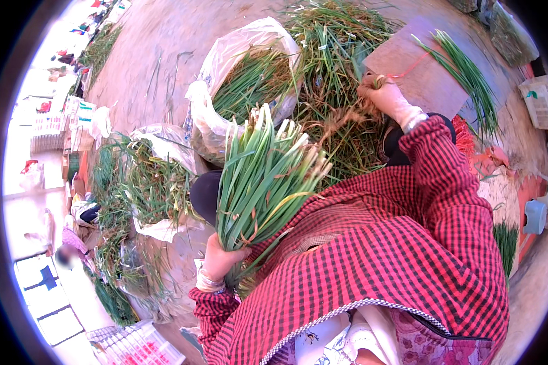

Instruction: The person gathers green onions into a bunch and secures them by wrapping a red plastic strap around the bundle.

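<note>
Head view, one working position on a grey-brown floor (146, 67). Bare room: a broad stretch of this floor at upper left, past the bag listed below. Edge: a flat, pale brown rectangular sheet (386, 58) at upper right, its upper-left part uncovered, a thin red string (411, 68) across it.

Left hand (222, 261): fingers wrapped closed round the lower end of a thick bunch of long, flat green leaves with whitish stem ends (256, 182). Bunch located over the lap, tilted slightly right, stem ends uppermost.

Right hand (386, 97): raised near the sheet's lower-left corner, fingers curled; brown dry strands show at the fingertips, but whether they are gripped cannot be told.

Surroundings: an open white translucent plastic bag (207, 118), part-filled with green and brown leaves, directly beyond the held bunch; a tangled green-and-brown leaf heap (341, 42) between bag and sheet; a looser leaf pile (161, 182) at left. Standing close: a dark-clad knee (204, 198) just left of the bunch. At far right, a light blue plastic vessel (534, 217).

Count: hands, two; bunch held, one; slimmer green bunch (476, 82) lying across the sheet's right side, one; open bag beyond the bunch, one.
</note>
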Demonstrator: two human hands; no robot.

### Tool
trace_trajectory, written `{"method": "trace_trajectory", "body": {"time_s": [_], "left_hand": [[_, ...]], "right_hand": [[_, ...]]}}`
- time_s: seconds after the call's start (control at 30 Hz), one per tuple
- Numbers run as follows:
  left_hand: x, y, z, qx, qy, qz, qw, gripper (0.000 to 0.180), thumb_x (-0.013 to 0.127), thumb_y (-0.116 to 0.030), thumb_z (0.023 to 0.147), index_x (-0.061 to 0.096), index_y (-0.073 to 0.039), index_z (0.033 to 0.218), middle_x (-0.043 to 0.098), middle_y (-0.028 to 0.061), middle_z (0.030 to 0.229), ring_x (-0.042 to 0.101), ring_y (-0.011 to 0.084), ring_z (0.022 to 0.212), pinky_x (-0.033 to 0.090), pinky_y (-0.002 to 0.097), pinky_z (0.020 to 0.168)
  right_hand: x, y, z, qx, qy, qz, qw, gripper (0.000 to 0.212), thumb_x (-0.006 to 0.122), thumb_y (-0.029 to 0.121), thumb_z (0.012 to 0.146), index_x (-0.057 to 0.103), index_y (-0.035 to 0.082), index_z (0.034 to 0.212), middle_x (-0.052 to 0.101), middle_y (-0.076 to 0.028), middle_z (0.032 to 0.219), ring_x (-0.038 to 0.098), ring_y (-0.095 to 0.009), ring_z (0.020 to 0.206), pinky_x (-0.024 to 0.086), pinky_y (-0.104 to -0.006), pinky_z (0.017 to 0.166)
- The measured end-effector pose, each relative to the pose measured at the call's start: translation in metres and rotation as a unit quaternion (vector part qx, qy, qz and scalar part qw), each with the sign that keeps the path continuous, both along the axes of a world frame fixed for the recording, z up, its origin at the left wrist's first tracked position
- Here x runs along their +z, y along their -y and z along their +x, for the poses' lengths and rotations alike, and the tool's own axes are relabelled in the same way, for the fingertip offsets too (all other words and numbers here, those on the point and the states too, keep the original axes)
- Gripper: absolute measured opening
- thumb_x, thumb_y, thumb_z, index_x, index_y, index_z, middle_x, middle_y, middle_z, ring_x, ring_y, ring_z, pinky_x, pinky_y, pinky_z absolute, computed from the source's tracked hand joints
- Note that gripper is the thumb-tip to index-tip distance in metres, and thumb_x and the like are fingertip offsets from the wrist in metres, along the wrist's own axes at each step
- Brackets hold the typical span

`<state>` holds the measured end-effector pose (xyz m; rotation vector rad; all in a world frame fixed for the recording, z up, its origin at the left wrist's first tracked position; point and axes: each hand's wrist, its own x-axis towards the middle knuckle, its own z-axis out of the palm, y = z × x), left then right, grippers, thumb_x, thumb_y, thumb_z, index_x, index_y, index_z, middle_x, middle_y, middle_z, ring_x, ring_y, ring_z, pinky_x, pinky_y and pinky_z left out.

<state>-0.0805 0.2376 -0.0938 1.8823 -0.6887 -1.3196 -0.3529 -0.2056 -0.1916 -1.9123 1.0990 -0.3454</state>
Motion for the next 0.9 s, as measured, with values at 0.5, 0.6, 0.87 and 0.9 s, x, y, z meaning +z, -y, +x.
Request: {"method": "trace_trajectory", "body": {"time_s": [0.5,0.6,0.87,0.9], "left_hand": [[-0.018,0.0,-0.008,0.013,-0.018,-0.065,0.998,0.046,0.071,0.008,0.068,0.064,-0.001,0.112,0.069,0.0009,0.105,0.062,0.0095,0.095,0.049,0.0272,0.087],[-0.017,-0.003,-0.006,0.006,-0.011,-0.06,0.998,0.044,0.07,0.006,0.071,0.063,0.0,0.114,0.069,0.0024,0.106,0.063,0.0102,0.097,0.049,0.0276,0.089],[-0.027,0.009,-0.009,0.023,0.004,-0.071,0.997,0.042,0.071,0.005,0.069,0.064,-0.001,0.11,0.068,0.0007,0.101,0.061,0.0092,0.09,0.049,0.0267,0.083],[-0.025,0.013,-0.011,0.024,0.005,-0.071,0.997,0.043,0.071,0.006,0.067,0.063,-0.001,0.11,0.067,0.0002,0.099,0.061,0.0093,0.089,0.049,0.0262,0.082]], "right_hand": [[0.081,-0.101,0.055,0.059,0.305,0.12,0.943,0.023,0.057,0.029,0.1,0.064,0.007,0.095,0.062,0.002,0.076,0.055,-0.005,0.053,0.044,-0.0199,0.048],[0.079,-0.038,0.008,0.011,0.162,0.144,0.976,0.029,0.05,0.031,0.102,0.063,0.005,0.103,0.068,-0.005,0.081,0.065,-0.012,0.064,0.052,-0.0263,0.056],[0.079,-0.093,0.033,0.231,0.131,0.012,0.964,0.052,0.074,0.031,0.087,0.057,0.006,0.129,0.065,-0.013,0.111,0.061,-0.019,0.097,0.05,-0.0321,0.084],[0.079,-0.105,0.043,0.215,0.101,-0.069,0.969,0.038,0.074,0.03,0.087,0.062,0.006,0.114,0.065,-0.013,0.099,0.062,-0.021,0.085,0.05,-0.0319,0.076]]}}
